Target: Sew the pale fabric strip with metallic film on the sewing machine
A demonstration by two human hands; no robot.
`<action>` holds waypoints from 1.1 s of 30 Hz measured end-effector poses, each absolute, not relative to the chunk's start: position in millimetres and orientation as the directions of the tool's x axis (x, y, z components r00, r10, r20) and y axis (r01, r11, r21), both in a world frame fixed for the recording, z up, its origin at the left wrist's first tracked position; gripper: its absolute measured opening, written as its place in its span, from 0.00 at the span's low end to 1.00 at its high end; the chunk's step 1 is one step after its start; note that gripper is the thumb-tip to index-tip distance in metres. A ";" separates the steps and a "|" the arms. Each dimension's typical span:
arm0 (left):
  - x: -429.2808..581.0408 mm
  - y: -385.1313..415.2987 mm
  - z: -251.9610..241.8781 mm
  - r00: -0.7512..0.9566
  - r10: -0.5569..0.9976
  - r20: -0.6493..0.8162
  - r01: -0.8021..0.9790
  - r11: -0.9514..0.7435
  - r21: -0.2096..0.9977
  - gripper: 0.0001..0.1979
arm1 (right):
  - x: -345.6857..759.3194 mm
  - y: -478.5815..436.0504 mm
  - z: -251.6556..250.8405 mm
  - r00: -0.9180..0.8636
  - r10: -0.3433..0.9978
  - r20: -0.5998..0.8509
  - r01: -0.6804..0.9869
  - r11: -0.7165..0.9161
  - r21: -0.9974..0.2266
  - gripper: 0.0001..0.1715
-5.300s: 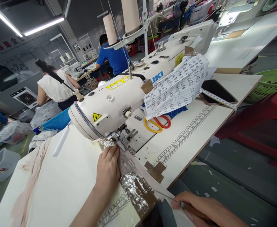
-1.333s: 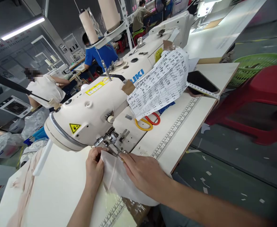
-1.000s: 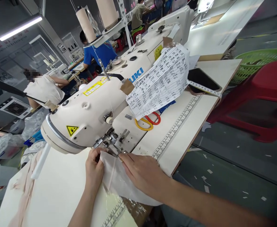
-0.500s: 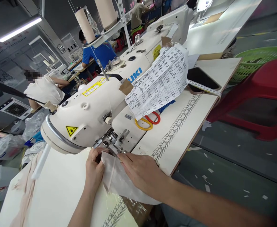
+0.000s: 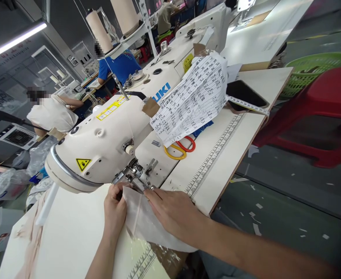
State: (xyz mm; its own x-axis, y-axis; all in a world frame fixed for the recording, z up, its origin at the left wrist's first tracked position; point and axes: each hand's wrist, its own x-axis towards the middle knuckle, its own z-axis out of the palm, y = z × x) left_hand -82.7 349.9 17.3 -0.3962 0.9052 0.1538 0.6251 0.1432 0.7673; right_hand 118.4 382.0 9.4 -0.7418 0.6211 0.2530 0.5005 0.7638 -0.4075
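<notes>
A sheer, pale fabric piece (image 5: 143,223) with a seam line lies under the front of a white sewing machine (image 5: 100,147). My left hand (image 5: 116,205) has its fingers curled on the fabric's left edge, just below the presser foot area. Fingers together, my right hand (image 5: 173,211) presses on the fabric's right side, its fingertips close to the metal foot (image 5: 138,180). The needle point is hidden behind the fingers and metal parts. Scissors (image 5: 174,151) with yellow and red handles rest on the machine bed to the right.
A handwritten paper (image 5: 192,99) hangs against the machine arm. Beyond it lie a dark phone (image 5: 247,94) and a tape measure (image 5: 247,105). A red stool (image 5: 318,112) and green basket (image 5: 318,64) stand at the right. Two co-workers sit at machines behind.
The whole view has shifted slightly, so the machine and table sit a little further left. Both hands keep nearly the same place on the fabric.
</notes>
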 end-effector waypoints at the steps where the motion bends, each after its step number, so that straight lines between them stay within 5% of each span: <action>1: -82.2 349.9 17.7 -0.401 0.903 0.152 0.624 0.148 0.767 0.11 | 118.4 381.9 9.6 -0.744 0.619 0.251 0.501 0.766 -0.403 0.10; 33: -81.5 350.4 18.6 -0.439 0.891 0.117 0.610 0.200 0.767 0.11 | 118.3 380.9 5.7 -0.743 0.610 0.276 0.504 0.781 -0.370 0.12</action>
State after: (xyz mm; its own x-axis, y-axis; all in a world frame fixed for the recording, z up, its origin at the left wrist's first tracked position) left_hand -81.5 350.4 18.6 -0.4391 0.8908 0.1172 0.6100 0.1999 0.7668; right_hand 118.3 380.9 5.7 -0.7426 0.6102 0.2762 0.5039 0.7806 -0.3697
